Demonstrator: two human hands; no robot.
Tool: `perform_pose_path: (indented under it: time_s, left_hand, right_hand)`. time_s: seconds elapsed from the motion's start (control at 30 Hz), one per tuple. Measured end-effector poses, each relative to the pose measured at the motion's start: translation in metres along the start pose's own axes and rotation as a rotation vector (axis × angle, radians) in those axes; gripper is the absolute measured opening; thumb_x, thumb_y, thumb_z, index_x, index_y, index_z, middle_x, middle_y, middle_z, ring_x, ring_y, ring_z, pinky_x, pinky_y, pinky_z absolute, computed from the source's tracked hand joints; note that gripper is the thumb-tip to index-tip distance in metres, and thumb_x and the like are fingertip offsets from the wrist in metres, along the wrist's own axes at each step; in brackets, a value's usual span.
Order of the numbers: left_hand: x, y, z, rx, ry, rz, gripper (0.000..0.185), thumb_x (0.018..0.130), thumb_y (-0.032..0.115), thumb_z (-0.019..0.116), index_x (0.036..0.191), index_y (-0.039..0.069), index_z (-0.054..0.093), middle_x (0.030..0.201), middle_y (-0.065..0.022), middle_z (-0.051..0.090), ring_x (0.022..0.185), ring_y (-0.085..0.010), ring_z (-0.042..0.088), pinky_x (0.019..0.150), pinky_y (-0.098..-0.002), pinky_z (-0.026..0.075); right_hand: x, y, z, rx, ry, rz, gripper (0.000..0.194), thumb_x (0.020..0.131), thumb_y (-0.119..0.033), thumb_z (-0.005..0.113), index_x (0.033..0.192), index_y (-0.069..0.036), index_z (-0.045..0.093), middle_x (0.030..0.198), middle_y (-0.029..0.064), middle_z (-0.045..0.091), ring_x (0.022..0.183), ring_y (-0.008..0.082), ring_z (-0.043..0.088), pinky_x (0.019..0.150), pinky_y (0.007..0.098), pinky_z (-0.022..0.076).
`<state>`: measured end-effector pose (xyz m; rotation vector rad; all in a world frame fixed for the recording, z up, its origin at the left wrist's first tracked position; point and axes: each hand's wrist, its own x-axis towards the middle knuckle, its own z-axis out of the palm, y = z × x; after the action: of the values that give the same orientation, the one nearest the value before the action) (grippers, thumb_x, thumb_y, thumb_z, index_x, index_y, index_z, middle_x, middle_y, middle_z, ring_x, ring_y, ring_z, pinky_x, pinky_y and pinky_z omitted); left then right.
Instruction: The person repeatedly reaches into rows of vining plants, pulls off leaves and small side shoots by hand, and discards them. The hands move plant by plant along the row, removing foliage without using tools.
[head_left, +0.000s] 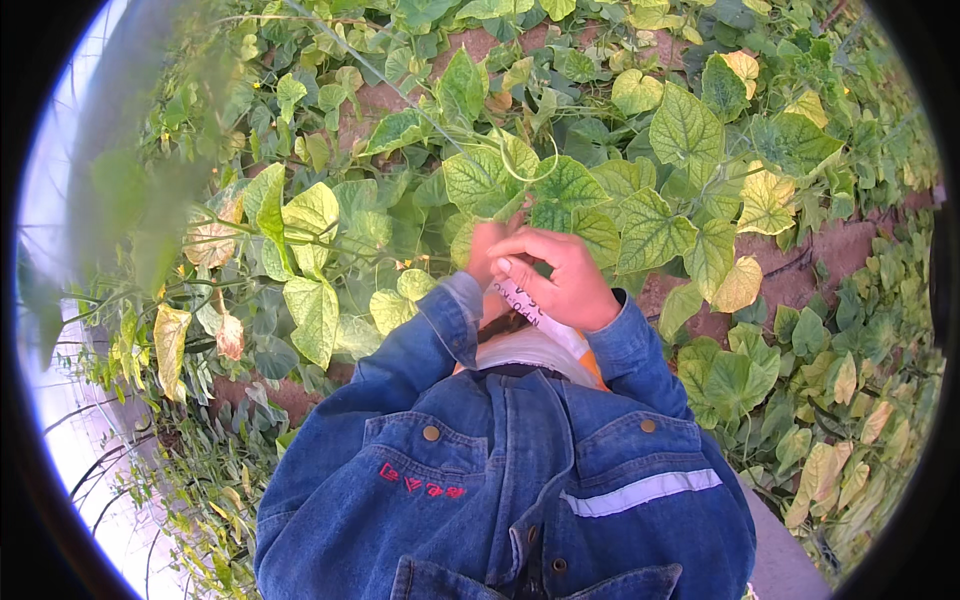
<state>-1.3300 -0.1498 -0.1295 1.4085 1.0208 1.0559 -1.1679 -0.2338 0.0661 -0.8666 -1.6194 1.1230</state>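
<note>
My left hand (486, 244) is raised in front of my chest, at the base of a green vine shoot (512, 204). Its fingers are partly hidden behind my right hand, so a grip on the shoot cannot be made out. Crossing in front is my right hand (561, 271), with thumb and forefinger bent close together beside the left wrist. Whether something thin lies between those fingertips is unclear. Broad green leaves (484, 176) and a curled tendril (531, 178) stand just beyond both hands. Below them, a white plastic sack (529, 352) with printing and an orange patch lies against my waist.
A thin string (375, 71) slants down from the top toward the shoot. Yellowing vine leaves (311, 225) hang at the left, and more (765, 199) at the right. Brown soil (832, 251) shows between rows. A blurred leaf (127, 202) is close to the camera, near pale sheeting (90, 442).
</note>
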Motion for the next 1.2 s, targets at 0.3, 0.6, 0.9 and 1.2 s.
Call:
perform_pose_path:
  time_s: [0.3, 0.6, 0.9, 1.2]
  left_hand:
    - [-0.009, 0.031, -0.003, 0.537, -0.038, 0.204, 0.027, 0.095, 0.007, 0.066, 0.122, 0.004, 0.07, 0.115, -0.0229, 0.073, 0.106, -0.0397, 0.07, 0.089, -0.0463, 0.055]
    - [-0.012, 0.046, -0.018, 0.563, -0.088, 0.155, 0.031, 0.088, 0.01, 0.071, 0.119, 0.008, 0.073, 0.113, -0.0199, 0.075, 0.103, -0.041, 0.071, 0.084, -0.0461, 0.056]
    - [-0.005, 0.174, -0.041, 0.674, 0.202, 0.263, 0.019, 0.095, 0.011, 0.069, 0.112, 0.003, 0.071, 0.102, -0.0161, 0.074, 0.084, -0.0371, 0.073, 0.071, -0.0436, 0.058]
    - [0.015, 0.17, -0.054, 0.929, 0.04, 0.348, 0.018, 0.098, 0.02, 0.068, 0.11, 0.007, 0.072, 0.098, -0.0137, 0.07, 0.085, -0.0387, 0.07, 0.071, -0.0491, 0.057]
  right_hand:
    - [0.057, 0.052, -0.033, 0.236, 0.482, 0.205, 0.027, 0.095, -0.002, 0.067, 0.122, 0.003, 0.065, 0.099, 0.0094, 0.069, 0.087, 0.0187, 0.069, 0.079, 0.0317, 0.0582]
    - [0.084, 0.125, -0.008, -0.218, 0.232, 0.279, 0.025, 0.095, -0.009, 0.077, 0.114, 0.003, 0.068, 0.095, 0.0099, 0.073, 0.084, 0.0172, 0.067, 0.078, 0.0339, 0.0555]
    - [0.078, 0.136, -0.009, 0.153, 0.345, 0.252, 0.021, 0.096, -0.013, 0.078, 0.107, 0.004, 0.073, 0.09, 0.005, 0.075, 0.082, 0.0109, 0.067, 0.075, 0.0303, 0.0545]
    - [0.07, 0.126, -0.002, -0.005, 0.335, 0.261, 0.02, 0.097, -0.016, 0.078, 0.106, 0.001, 0.073, 0.09, 0.0048, 0.074, 0.081, 0.0102, 0.067, 0.073, 0.0286, 0.0535]
